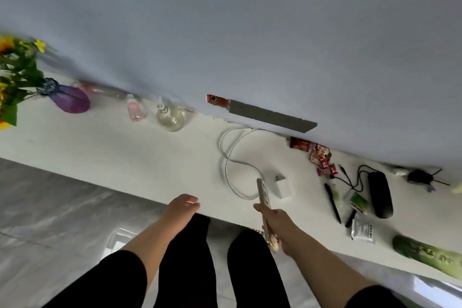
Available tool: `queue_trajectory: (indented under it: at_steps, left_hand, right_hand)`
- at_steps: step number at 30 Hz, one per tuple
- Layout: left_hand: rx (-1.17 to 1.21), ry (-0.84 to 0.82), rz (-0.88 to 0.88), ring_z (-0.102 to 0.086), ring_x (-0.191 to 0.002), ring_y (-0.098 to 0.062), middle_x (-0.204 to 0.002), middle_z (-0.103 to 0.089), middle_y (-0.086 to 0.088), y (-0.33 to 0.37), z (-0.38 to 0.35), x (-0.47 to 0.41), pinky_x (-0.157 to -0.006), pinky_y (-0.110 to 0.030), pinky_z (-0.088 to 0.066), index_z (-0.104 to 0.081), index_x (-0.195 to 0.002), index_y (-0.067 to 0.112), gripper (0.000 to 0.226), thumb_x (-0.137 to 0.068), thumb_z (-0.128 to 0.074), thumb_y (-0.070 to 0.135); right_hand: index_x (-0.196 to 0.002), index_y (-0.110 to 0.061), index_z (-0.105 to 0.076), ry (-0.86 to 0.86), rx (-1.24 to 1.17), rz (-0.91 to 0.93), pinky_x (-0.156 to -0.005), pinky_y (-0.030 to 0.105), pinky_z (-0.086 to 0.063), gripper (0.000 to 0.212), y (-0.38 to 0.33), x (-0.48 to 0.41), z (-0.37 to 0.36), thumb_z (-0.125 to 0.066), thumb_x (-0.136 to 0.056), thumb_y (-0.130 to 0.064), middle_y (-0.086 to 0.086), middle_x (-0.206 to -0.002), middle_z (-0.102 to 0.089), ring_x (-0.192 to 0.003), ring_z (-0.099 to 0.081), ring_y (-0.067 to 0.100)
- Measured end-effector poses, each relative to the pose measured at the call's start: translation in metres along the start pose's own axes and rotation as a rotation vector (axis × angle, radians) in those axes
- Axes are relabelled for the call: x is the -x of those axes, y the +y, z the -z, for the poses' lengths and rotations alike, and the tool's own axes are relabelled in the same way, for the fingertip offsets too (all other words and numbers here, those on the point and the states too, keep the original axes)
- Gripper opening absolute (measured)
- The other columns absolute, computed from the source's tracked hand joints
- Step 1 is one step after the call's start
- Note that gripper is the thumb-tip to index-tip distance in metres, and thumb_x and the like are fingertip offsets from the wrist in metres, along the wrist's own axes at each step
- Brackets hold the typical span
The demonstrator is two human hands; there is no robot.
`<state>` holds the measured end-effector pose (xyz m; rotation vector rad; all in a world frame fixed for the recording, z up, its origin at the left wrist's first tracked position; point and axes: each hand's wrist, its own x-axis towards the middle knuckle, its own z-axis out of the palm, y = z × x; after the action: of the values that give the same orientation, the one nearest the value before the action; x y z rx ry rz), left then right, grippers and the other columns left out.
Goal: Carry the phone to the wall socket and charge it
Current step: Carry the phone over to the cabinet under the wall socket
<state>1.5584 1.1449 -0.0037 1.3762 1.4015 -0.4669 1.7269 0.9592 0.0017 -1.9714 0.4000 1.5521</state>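
**Phone held edge-on over the counter's front edge**

The right hand [271,220] grips one phone [264,197], seen edge-on as a thin, pale strip. Its long axis runs away from the person, its far end pointing toward the wall and lying just beside one white charger block [283,186]. One white cable [228,157] loops on the white counter [125,152] behind it. The left hand [183,209] hovers at the counter's edge, fingers loosely curled, holding nothing.
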Motion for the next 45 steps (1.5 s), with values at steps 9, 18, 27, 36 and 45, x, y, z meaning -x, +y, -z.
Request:
queue_trajectory:
  at_steps: [9,18,27,36,45]
  left_hand:
    - [-0.664,-0.001,-0.262,-0.010,-0.147,-0.023,-0.161,-0.005,-0.006,0.005,0.022,-0.159,-0.116,-0.038,-0.025,-0.013,-0.150,0.017,0.078,-0.088,-0.054,0.038]
    - [-0.902,0.053,-0.272,0.039,-0.136,-0.026,-0.137,0.054,-0.002,-0.016,0.041,-0.225,-0.111,-0.061,0.011,0.043,-0.133,0.036,0.138,-0.055,-0.065,0.073]
    - [-0.858,-0.038,-0.253,0.057,-0.121,-0.026,-0.130,0.063,-0.001,-0.027,0.036,-0.248,-0.101,-0.067,0.021,0.049,-0.126,0.038,0.154,-0.031,-0.062,0.085]
    - [-0.845,-0.032,-0.287,0.055,-0.123,-0.025,-0.127,0.065,0.002,-0.029,0.037,-0.247,-0.101,-0.067,0.020,0.048,-0.127,0.038,0.154,-0.034,-0.066,0.082]
    - [-0.842,-0.021,-0.277,0.052,-0.126,-0.028,-0.125,0.065,0.001,-0.024,0.037,-0.239,-0.104,-0.069,0.015,0.047,-0.128,0.037,0.150,-0.040,-0.066,0.080]
  right_hand:
    - [-0.069,-0.013,-0.050,0.047,-0.123,-0.023,-0.053,0.026,-0.033,0.038,-0.044,-0.085,-0.124,-0.073,-0.073,-0.043,-0.001,-0.056,-0.043,-0.049,-0.041,0.015]
    - [-0.116,-0.002,-0.051,0.233,-0.079,0.059,-0.077,0.041,-0.053,0.074,-0.090,-0.153,-0.197,-0.079,-0.060,-0.041,0.017,-0.113,-0.056,-0.094,-0.058,0.031]
    - [-0.130,-0.015,-0.037,0.694,0.361,0.223,-0.105,0.040,-0.030,0.087,-0.086,-0.192,-0.233,-0.074,-0.060,-0.052,0.007,-0.132,-0.042,-0.127,-0.037,0.028]
    - [-0.138,-0.012,-0.036,0.805,0.584,0.310,-0.098,0.041,-0.033,0.103,-0.078,-0.201,-0.224,-0.073,-0.059,-0.067,0.009,-0.139,-0.040,-0.126,-0.038,0.029]
    - [-0.152,-0.021,-0.020,0.552,0.506,0.435,-0.112,0.040,-0.022,0.094,-0.066,-0.180,-0.203,-0.062,-0.078,-0.060,0.003,-0.151,-0.028,-0.138,-0.025,0.025]
